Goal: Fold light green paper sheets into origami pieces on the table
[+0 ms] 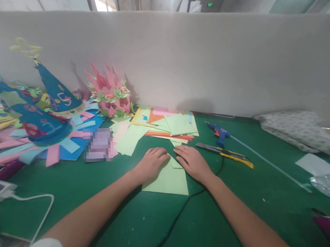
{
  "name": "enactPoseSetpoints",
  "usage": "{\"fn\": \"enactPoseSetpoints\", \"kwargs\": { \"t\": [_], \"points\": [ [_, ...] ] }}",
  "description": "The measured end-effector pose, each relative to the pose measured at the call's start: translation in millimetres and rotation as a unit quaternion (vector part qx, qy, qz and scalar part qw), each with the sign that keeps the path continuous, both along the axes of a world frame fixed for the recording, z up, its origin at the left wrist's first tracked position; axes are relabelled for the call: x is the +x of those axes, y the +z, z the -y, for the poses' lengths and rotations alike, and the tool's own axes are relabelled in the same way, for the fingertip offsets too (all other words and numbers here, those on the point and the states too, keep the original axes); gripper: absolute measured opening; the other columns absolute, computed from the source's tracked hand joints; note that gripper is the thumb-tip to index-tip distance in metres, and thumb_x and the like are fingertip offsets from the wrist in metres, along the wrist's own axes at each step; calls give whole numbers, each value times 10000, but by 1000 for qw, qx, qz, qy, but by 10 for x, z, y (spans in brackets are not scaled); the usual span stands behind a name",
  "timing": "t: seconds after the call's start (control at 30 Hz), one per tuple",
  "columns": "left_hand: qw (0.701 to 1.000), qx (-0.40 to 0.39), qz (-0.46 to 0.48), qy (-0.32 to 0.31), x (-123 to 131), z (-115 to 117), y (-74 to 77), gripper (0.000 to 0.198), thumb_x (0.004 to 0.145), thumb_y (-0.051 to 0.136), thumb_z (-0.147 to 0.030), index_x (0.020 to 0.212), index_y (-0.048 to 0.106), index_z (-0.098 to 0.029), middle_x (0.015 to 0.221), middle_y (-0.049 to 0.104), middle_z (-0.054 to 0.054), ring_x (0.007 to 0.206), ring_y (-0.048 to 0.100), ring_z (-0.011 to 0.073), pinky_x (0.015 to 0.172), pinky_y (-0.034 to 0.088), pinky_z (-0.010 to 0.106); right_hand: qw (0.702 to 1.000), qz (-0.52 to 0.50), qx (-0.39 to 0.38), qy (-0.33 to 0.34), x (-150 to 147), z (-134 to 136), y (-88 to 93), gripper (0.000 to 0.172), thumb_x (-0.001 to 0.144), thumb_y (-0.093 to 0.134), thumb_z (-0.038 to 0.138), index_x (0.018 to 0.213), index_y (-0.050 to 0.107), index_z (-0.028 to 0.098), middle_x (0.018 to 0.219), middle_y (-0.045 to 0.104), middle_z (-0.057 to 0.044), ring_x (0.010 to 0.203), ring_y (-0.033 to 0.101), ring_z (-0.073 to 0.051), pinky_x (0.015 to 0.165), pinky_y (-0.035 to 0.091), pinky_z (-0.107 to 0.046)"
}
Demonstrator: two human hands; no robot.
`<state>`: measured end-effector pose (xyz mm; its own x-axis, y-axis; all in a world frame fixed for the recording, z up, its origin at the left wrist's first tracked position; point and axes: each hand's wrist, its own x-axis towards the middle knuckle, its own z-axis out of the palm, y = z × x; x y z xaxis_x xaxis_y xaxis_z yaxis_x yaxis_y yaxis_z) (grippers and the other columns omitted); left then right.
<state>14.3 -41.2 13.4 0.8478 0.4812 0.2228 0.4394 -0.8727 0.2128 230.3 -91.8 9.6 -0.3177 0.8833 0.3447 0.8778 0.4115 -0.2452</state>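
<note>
Left hand (153, 163): flat on green paper (167, 183), loosely spread
Right hand (193, 162): at its edge, loosely spread
Cutter (233, 155): beside right hand

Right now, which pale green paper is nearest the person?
The piece at the left hand and right hand; the pale green sheets in the pile lie farther back.

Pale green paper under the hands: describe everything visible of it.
The pale green paper looks thin and matte, lying flat on the green table, its near edge straight. A smaller piece or flap of matching colour covers its far right part; folded or separate, I can't tell. The left hand rests over its left side, the right hand at its far right.
</note>
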Motion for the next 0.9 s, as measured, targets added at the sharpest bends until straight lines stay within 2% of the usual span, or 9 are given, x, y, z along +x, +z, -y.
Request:
{"fn": "enactPoseSetpoints", "kwargs": {
  "t": [0.33, 0.6, 0.9],
  "points": [
    [1000, 1, 3, -2, -2, -10, -11, 406, 808, 401, -16, 1163, 484, -196, 1225, 496, 86, 1165, 429, 226, 959, 345, 386, 997, 39, 42, -58, -1, 5, 53, 293, 941, 400, 275, 1033, 649, 151, 1040, 682, -112, 982, 602, -235, 847, 432, -394],
    [1000, 3, 27, -6, -13, -4, -12, 409, 818, 372, -16, 1164, 486, -202, 1221, 502, 96, 1165, 436, 228, 955, 353, 397, 996, 52, 42, -58, 17, -1, -10, 297, 926, 420, 249, 1097, 641, 146, 1122, 661, -88, 1046, 568, -236, 899, 440, -389],
    [1000, 1, 20, -6, -13, -7, -12, 426, 804, 372, -8, 1169, 482, -198, 1230, 502, 93, 1158, 445, 230, 947, 360, 402, 990, 90, 48, -102, -10, -5, -21, 313, 930, 398, 232, 1071, 666, 153, 1133, 659, -98, 1033, 580, -250, 862, 444, -401]
  ]
}}
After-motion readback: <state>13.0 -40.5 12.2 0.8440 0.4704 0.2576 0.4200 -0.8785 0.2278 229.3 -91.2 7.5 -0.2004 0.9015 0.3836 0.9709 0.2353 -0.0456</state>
